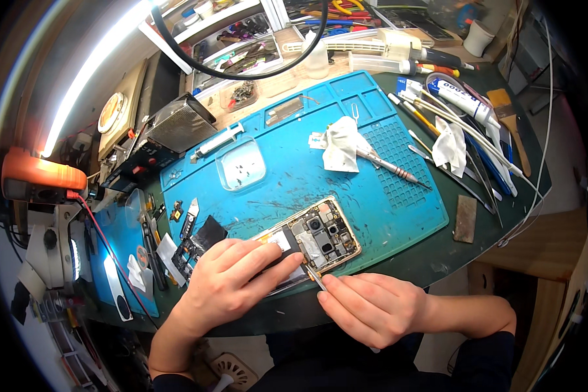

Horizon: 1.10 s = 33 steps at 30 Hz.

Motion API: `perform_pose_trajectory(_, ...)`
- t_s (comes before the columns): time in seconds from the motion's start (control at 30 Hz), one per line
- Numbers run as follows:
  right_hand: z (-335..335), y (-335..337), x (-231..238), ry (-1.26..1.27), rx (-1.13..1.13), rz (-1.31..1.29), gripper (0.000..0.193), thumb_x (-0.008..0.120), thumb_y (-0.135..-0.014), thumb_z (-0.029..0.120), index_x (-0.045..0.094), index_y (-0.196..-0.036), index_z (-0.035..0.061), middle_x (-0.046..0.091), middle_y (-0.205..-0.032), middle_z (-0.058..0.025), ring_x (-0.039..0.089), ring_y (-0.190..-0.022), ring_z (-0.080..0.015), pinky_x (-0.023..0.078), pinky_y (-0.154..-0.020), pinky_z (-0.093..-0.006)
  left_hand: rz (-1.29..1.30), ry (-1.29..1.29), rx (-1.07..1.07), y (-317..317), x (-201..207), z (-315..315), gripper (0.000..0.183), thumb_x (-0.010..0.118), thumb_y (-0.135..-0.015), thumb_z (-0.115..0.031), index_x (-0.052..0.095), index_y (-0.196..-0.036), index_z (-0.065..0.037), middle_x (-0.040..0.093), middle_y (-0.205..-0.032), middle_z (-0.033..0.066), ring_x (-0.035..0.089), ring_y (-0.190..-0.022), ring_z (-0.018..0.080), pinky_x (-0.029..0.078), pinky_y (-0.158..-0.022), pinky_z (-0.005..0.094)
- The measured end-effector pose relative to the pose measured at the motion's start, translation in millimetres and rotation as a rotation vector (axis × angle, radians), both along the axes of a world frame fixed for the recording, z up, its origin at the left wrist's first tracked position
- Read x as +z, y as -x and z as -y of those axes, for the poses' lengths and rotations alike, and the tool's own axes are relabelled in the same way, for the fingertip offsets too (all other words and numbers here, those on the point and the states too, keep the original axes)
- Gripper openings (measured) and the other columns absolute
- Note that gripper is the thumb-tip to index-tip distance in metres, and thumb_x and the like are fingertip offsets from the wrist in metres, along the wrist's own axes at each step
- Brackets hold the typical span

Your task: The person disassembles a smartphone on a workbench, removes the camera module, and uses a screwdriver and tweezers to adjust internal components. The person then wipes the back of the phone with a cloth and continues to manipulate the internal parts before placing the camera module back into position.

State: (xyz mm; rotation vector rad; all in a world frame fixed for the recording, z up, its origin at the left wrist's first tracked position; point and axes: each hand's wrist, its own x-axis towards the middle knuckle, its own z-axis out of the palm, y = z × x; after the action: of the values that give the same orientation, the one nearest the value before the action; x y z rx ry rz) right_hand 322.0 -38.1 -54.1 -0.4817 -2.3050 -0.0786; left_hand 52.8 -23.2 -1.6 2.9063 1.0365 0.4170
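Smartphone (312, 244), opened, on a blue mat (287, 173): left hand (232, 281) rests over it, grip unclear; right hand (372, 307) pinches a slim metal tool (316, 277) at its edge. Likely delicate internal work, next needing light, steady pressure.

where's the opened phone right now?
Head view, lower centre: the opened phone lies at the near edge of the blue mat, left hand over its left end, right hand beside its near side.
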Motion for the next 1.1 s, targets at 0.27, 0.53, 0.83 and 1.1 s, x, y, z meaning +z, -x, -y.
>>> perform_pose_trajectory(0.27,2,0,-3,0.064,-0.012,-0.055,0.018,0.068,-0.09,0.009,0.074,-0.1,-0.0047,0.075,-0.102,-0.0181,0.073,-0.082,-0.0199,0.063,-0.073,-0.0281,-0.012,-0.02,-0.005,-2,2,1,0.043,0.07,-0.077,-0.012,0.075,-0.12,-0.008,0.064,-0.109,0.0028,0.067,-0.096,0.0163,0.055,-0.078,0.0305)
perform_pose_trajectory(0.53,2,0,2,0.146,-0.026,-0.074,0.02,0.072,-0.093,0.016,0.075,-0.1,-0.003,0.076,-0.102,-0.0152,0.072,-0.081,-0.0187,0.063,-0.072,-0.0279,-0.015,0.02,0.008,-1,3,2,0.047,0.07,-0.076,-0.012,0.074,-0.123,-0.006,0.063,-0.111,0.0033,0.066,-0.098,0.0167,0.055,-0.082,0.0319)
perform_pose_trajectory(0.83,1,1,1,0.153,-0.039,-0.053,0.023,0.074,-0.093,0.018,0.076,-0.104,-0.0019,0.075,-0.106,-0.0141,0.071,-0.082,-0.0167,0.06,-0.072,-0.0265,-0.011,0.032,0.012,-3,4,1,0.047,0.07,-0.076,-0.012,0.074,-0.122,-0.006,0.063,-0.11,0.0037,0.066,-0.096,0.0171,0.054,-0.08,0.032)
perform_pose_trajectory(1.1,1,5,7,0.282,-0.066,-0.125,0.025,0.076,-0.09,0.012,0.074,-0.111,-0.0031,0.075,-0.105,-0.0145,0.074,-0.088,-0.0202,0.06,-0.07,-0.0274,0.068,0.017,0.051,0,-8,0,0.047,0.073,-0.075,-0.01,0.074,-0.122,-0.006,0.063,-0.109,0.0021,0.066,-0.092,0.0176,0.052,-0.078,0.0317)
